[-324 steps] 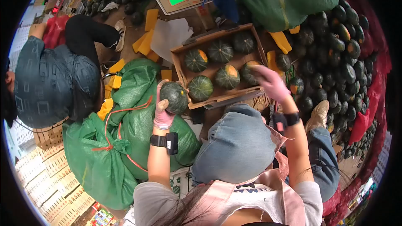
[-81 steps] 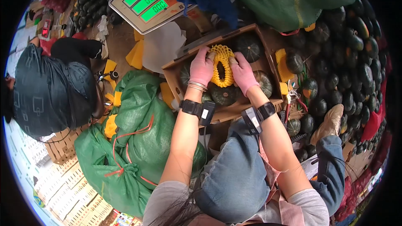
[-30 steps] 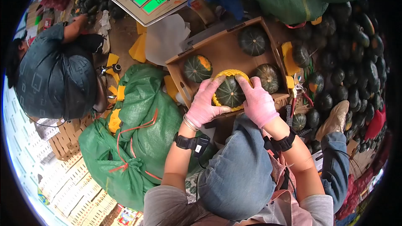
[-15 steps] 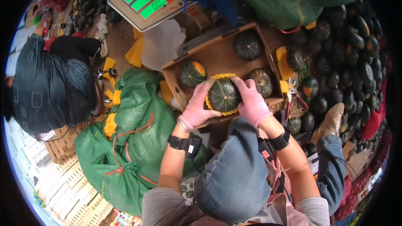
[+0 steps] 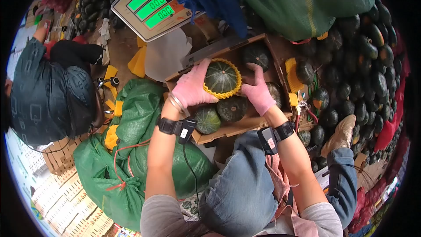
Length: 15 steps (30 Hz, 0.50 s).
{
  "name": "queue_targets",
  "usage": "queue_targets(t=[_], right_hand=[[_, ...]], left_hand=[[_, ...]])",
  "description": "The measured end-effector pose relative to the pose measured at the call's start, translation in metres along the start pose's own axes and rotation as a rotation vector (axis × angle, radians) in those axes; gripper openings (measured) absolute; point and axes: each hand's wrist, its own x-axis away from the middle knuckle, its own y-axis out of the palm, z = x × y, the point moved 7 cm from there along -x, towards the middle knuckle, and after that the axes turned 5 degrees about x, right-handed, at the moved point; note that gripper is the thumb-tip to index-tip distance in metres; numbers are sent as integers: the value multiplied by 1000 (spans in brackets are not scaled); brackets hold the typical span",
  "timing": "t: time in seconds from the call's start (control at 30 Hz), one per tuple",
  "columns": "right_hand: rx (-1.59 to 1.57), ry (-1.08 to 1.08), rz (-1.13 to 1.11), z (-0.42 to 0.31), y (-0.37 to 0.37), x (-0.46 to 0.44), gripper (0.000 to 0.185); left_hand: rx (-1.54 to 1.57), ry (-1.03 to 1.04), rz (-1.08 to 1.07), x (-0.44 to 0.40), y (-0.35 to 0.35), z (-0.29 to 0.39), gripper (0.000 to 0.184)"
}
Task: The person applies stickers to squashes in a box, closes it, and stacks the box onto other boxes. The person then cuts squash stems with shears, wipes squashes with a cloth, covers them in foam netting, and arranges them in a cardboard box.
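Observation:
A dark green squash (image 5: 218,77) with a yellow foam net (image 5: 237,88) around its side is over the cardboard box (image 5: 228,132). My left hand (image 5: 191,87), in a pink glove, grips the squash from its left side. At the right of the squash is my right hand (image 5: 259,91), also gloved in pink, fingers spread and thumb close to the net; whether the thumb touches it I cannot tell. Bare squashes in the box include one at the front left (image 5: 207,120), one in front middle (image 5: 232,108) and one at the back right (image 5: 257,57). Another, on the right, is partly hidden by my right hand.
A scale (image 5: 153,5) with a green display stands beyond the box. Green sacks (image 5: 131,166) lie at the left, and another sack (image 5: 298,0) is at the top. Many squashes (image 5: 351,83) are piled at the right. A person (image 5: 52,92) crouches at the left.
The netted squash has moved up and left from the box's near side. Two squashes now show at the box's near side. My right hand's fingers have moved away from the netted squash.

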Motion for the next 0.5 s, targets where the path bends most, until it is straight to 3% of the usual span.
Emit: queue_targets(t=[0.07, 0.17, 0.23, 0.3, 0.4, 0.43, 0.5], right_hand=[[-31, 4, 10, 14, -3, -4, 70], [-20, -193, -3, 23, 1, 1, 75], [337, -257, -14, 31, 7, -3, 90], [548, -360, 45, 21, 8, 3, 94], [303, -254, 2, 20, 7, 7, 95], [489, -370, 45, 15, 6, 7, 94], [720, -367, 102, 19, 4, 12, 88]], left_hand=[[116, -9, -15, -9, 13, -17, 97], [-372, 15, 165, -14, 46, -22, 92], [-656, 5, 348, -8, 53, -9, 94], [-627, -9, 259, -5, 55, -12, 95], [-301, 44, 175, 3, 51, -15, 95], [-420, 101, 228, 3, 59, -15, 93], [-683, 59, 229, -5, 74, -26, 93]])
